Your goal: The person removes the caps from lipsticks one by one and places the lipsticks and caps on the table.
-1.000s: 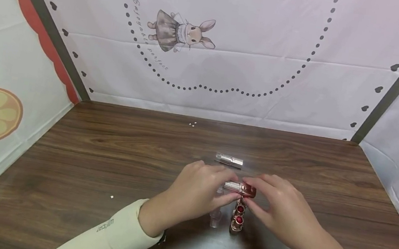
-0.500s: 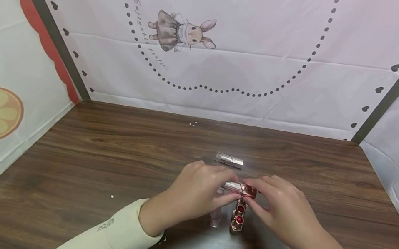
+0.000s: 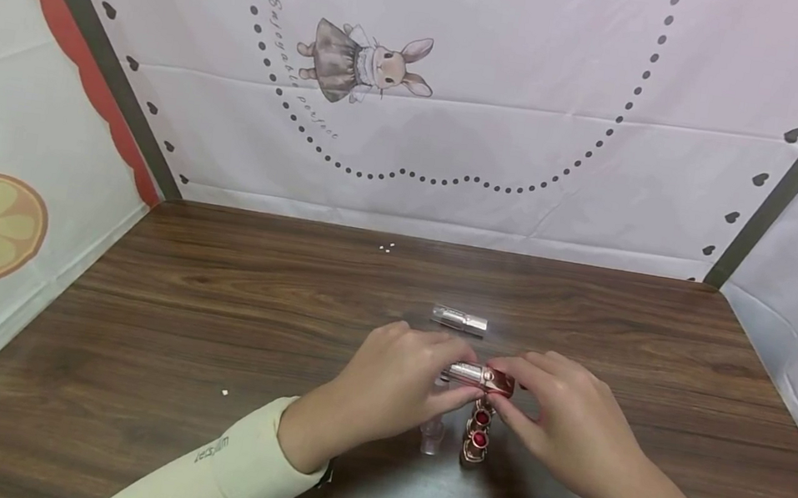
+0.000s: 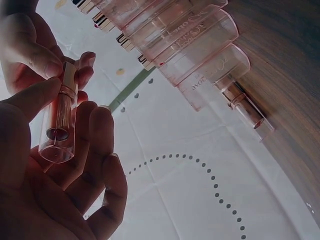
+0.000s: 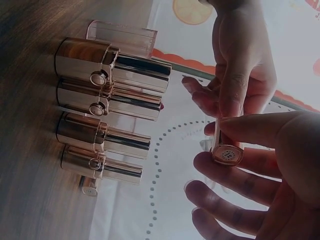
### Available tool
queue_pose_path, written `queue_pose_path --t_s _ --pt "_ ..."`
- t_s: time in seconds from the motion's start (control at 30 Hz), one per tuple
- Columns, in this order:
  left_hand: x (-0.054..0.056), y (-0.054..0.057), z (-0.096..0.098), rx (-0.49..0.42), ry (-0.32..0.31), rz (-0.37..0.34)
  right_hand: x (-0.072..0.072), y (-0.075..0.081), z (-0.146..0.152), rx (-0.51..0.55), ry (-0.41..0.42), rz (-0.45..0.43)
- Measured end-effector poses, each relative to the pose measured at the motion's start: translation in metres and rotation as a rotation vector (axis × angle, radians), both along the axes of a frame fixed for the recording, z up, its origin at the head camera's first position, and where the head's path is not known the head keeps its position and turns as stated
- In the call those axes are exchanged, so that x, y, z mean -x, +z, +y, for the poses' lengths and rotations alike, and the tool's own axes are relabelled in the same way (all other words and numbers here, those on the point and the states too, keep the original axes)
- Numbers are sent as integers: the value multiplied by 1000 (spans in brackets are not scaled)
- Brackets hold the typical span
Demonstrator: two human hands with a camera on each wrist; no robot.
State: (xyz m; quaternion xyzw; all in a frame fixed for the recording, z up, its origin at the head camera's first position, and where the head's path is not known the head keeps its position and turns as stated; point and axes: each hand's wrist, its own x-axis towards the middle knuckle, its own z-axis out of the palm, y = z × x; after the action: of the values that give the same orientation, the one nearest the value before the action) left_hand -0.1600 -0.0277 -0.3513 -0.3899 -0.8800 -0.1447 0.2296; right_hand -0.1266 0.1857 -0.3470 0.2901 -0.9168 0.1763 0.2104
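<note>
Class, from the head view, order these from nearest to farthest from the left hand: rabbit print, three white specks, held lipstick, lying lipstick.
1. Held lipstick: pinched by the left hand.
2. Lying lipstick: on the table just beyond that hand.
3. Three white specks: farther, near the table's back edge.
4. Rabbit print: farthest, on the back wall.

The head view looks forward and down, from above the near side of the held lipstick (image 3: 471, 375), far enough to take in the table (image 3: 250, 288) around it and the dotted cloth wall (image 3: 495, 148) behind it. The left wrist view is low and close, on the left of the held lipstick, and faces to the right and back. The right wrist view, also close, faces from its right to the left and back. Both wrist views share the held lipstick, with the dotted cloth wall beyond it
</note>
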Motion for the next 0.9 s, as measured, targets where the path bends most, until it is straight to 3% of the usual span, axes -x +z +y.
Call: queue_pose_path --t_s 0.9 --pt "0 1 0 21 6 2 -3 1 -1 -18 -38 -32"
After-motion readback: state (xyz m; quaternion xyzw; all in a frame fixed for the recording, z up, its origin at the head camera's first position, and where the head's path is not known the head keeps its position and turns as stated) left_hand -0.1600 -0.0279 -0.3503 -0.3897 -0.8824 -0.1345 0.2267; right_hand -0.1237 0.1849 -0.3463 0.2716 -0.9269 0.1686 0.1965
